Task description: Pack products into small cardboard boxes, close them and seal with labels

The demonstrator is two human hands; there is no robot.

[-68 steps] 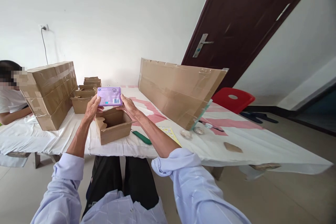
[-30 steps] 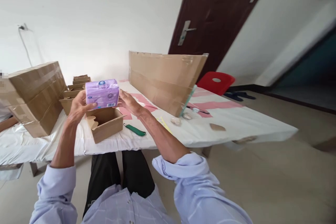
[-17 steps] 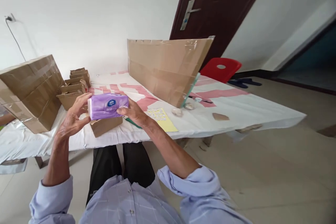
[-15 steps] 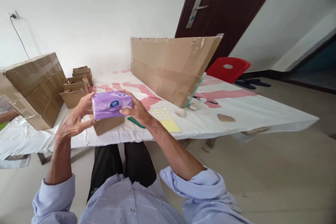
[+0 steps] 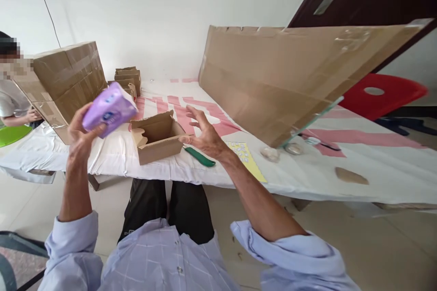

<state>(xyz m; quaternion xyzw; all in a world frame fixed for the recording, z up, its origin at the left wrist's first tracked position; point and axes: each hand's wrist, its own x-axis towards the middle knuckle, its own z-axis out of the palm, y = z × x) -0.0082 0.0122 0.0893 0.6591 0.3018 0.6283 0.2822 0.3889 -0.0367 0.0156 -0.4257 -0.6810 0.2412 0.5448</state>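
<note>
A purple tissue pack (image 5: 112, 108) is gripped in my left hand (image 5: 82, 132), tilted and held above the table, left of a small cardboard box. That cardboard box (image 5: 160, 152) stands with its top open near the table's front edge; no contents show in its dark inside. My right hand (image 5: 205, 138) is beside the box's right side with fingers spread and nothing in them. Just below that hand, a green-handled tool (image 5: 200, 157) lies on the cloth, its other end hidden near the box. A yellow sheet with small white pieces (image 5: 247, 159) lies to its right.
A large cardboard panel (image 5: 283, 82) stands across the table's middle. At left are a taped carton (image 5: 73, 77) and several smaller boxes (image 5: 128, 77). Another person (image 5: 15, 95) sits behind the carton, by a green stool (image 5: 15, 135). Tape rolls (image 5: 293, 148) lie by the panel.
My right hand has let go of the tissue pack and moved right. My left hand has carried the pack left and tilted it, uncovering the open box. The view has shifted left.
</note>
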